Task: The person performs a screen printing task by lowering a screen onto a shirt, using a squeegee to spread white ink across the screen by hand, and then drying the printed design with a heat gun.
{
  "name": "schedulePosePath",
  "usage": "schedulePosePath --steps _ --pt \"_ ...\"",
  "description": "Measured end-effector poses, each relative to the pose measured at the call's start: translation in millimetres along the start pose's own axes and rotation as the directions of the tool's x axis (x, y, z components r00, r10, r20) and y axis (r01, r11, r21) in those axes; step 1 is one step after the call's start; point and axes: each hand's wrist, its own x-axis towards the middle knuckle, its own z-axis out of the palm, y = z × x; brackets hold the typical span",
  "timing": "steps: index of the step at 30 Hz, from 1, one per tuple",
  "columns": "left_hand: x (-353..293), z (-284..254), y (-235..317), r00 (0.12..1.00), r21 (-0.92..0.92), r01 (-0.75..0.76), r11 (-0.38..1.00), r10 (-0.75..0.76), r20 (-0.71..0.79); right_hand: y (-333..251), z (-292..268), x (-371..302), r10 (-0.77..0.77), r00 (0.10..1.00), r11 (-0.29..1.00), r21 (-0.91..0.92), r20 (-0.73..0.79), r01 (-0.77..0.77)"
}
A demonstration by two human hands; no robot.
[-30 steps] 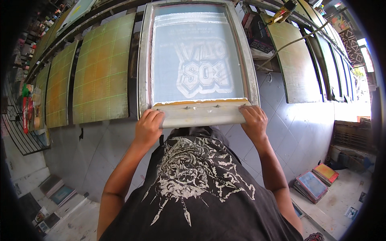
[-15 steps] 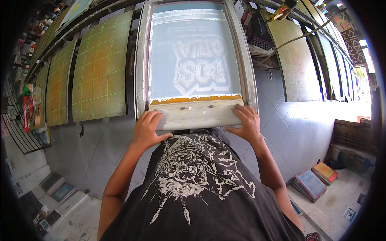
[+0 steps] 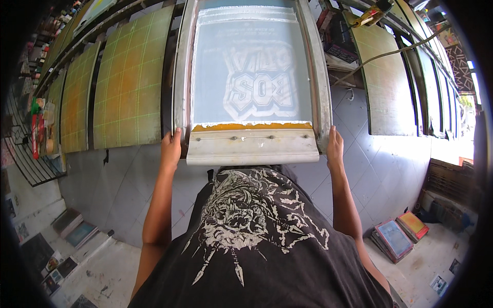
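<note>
Screen frame: the landmark; a pale rectangular frame (image 3: 182,77) with its near end directly ahead of the person's dark printed shirt (image 3: 246,231).
Mesh: blue-grey mesh (image 3: 257,54) within the frame, bearing a white block-lettered design (image 3: 262,87).
Metal bar: a bar (image 3: 251,149) with a row of bolts, spanning the near end of the frame; an orange strip (image 3: 257,127) lies just beyond it.
Left hand: placed (image 3: 171,149) at the near left corner of the frame, thumb side uppermost; whether the fingers clasp the rail cannot be told.
Right hand: placed (image 3: 335,146) at the near right corner, fingers extended forward; clasp likewise cannot be told.
Left board: green-gridded board (image 3: 133,77), left of the frame.
Right board: similar board (image 3: 387,82), right of the frame, beneath a cable (image 3: 400,53).
</note>
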Motion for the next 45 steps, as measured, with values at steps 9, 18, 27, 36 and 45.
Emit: schedulePosePath --steps 9,18,27,36,45 --pt "-1 7 -3 0.986 -0.001 -0.120 0.993 0.119 -0.116 -3 6 -3 -0.044 0.995 0.997 -0.070 -0.088 0.038" --pt "-9 5 11 0.991 -0.078 -0.098 0.992 0.090 -0.101 -13 5 -5 -0.014 0.993 0.998 -0.065 -0.115 0.007" --pt "-4 6 2 0.988 0.009 -0.122 0.992 0.122 -0.095 3 6 0 -0.035 0.994 0.998 -0.056 -0.102 0.029" --pt "-3 9 1 0.966 0.002 -0.189 0.982 0.186 -0.178 -8 8 -5 -0.080 0.977 0.980 -0.197 -0.196 0.041" --pt "-30 3 17 0.952 0.127 -0.146 0.981 0.175 -0.252 -28 -15 -19 -0.069 0.987 0.987 -0.151 -0.146 0.047"
